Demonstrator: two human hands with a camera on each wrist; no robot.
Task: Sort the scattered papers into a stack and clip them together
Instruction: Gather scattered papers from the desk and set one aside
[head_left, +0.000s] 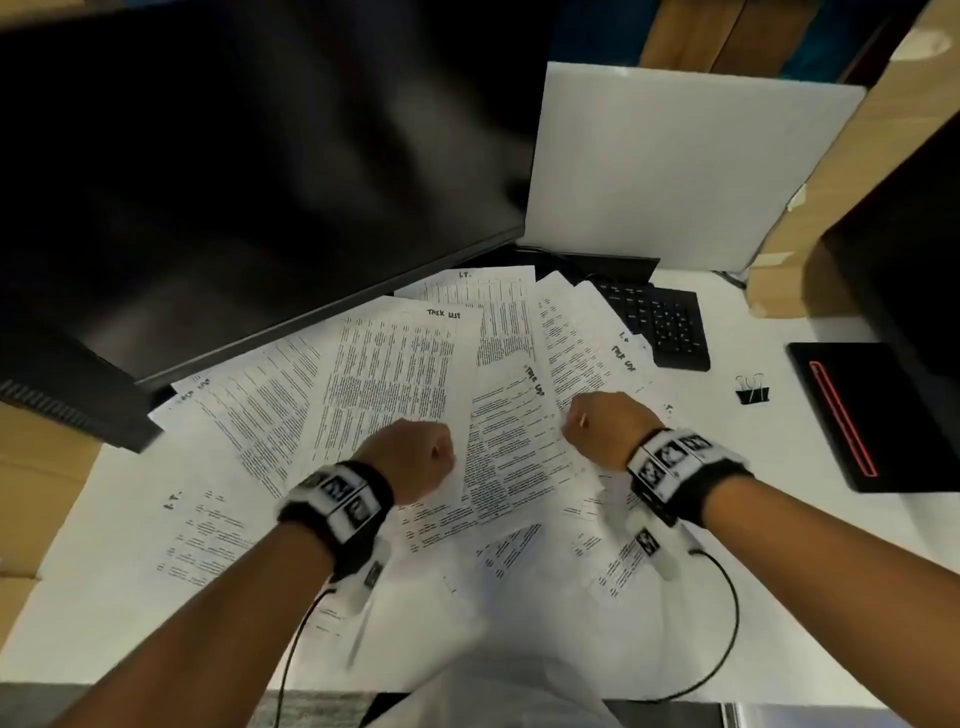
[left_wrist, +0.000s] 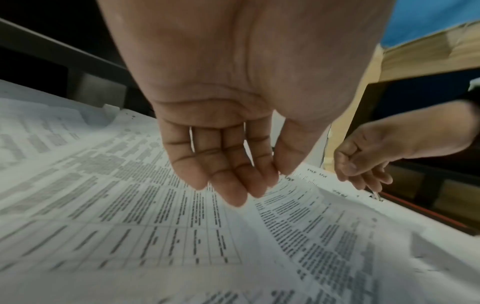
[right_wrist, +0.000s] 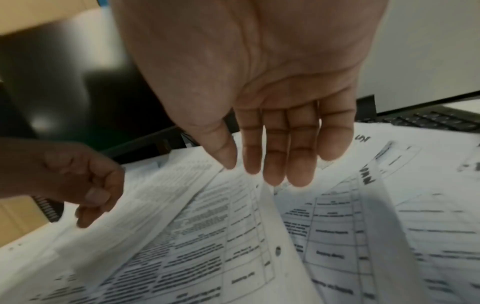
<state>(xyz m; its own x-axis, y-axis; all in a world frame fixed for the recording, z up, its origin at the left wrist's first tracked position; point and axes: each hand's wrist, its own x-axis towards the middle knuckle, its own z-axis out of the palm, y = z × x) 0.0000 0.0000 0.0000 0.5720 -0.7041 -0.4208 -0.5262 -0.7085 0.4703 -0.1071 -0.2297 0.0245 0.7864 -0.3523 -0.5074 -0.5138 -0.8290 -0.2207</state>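
Note:
Several printed sheets (head_left: 395, 374) lie fanned and overlapping on the white desk (head_left: 800, 545). My left hand (head_left: 415, 457) hangs over the middle of them. In the left wrist view its fingers (left_wrist: 233, 193) point straight down, tips on a table-printed page (left_wrist: 161, 216), thumb close beside them. My right hand (head_left: 597, 423) is a little to the right. Its straight fingers (right_wrist: 272, 174) touch the raised edge of a tilted sheet (right_wrist: 233, 236). A black binder clip (head_left: 752, 391) lies alone on the desk, right of the papers and away from both hands.
A dark monitor (head_left: 234, 156) overhangs the papers at the back left. Behind the papers a black keyboard (head_left: 662, 325) is partly covered by them. A black pad with a red stripe (head_left: 872, 415) lies at the right, a white board (head_left: 675, 166) and cardboard boxes (head_left: 857, 171) stand behind.

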